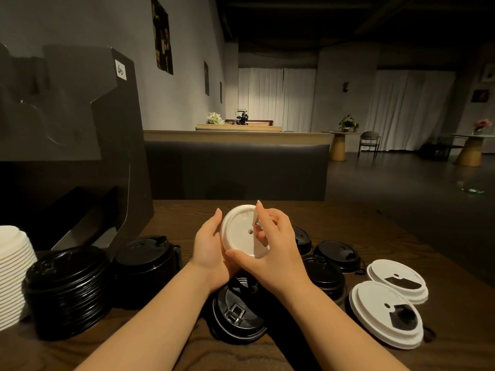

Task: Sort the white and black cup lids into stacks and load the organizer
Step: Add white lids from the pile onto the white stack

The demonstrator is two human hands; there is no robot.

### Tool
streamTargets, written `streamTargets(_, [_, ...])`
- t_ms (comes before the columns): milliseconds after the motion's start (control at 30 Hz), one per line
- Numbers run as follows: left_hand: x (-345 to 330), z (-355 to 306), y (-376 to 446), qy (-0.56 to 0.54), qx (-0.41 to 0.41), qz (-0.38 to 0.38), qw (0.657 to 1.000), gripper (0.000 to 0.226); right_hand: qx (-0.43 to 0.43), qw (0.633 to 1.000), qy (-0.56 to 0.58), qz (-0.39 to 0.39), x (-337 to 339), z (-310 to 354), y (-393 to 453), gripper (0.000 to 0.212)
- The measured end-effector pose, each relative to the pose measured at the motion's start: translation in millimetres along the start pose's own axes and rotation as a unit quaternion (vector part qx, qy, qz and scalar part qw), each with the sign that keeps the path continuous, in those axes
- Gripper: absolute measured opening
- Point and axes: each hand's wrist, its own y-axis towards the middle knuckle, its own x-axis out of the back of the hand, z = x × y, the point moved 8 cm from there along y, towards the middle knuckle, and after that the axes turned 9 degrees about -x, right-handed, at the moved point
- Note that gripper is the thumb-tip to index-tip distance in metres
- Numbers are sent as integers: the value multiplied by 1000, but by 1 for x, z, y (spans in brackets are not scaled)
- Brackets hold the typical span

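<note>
Holding one white lid (242, 231) in both hands (211, 247) (276, 253); stacks started at nine o'clock, loose black lids (325, 277) remain, organizer (80, 145) unloaded.

A single wide-angle camera, worn on the person's head, looked forward and slightly down over the dark brown wooden table (334, 223), which filled the lower half of the frame. It sat close to the work: both bare forearms entered from the bottom edge and met near the centre. The tall black organizer (80, 124) loomed at the upper left, and the dim room stretched away across the upper right.
</note>
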Motion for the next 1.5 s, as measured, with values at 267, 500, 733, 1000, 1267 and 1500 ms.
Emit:
streamTargets(267, [-3,1,0,7,-4,-5,1000,32,-41,999,24,26,0,-5,1,95])
streamTargets(500, [-5,3,3,-9,-4,31,999,51,-40,999,12,8,6,0,1,93])
streamTargets(733, [-10,4,6,35,0,83,996,42,-112,975,188,45,4,-9,2,74])
streamTargets(1000, [-3,-7,8,220,-69,34,973,21,-187,963,194,-16,13,-27,2,41])
streamTargets(1267, [-19,-4,-5,206,-20,108,972,19,-179,969,166,-35,34,-22,-10,39])
streamTargets(1500, [-27,0,-11,209,-29,114,971,25,-141,981,-120,-60,71,-38,-51,40])
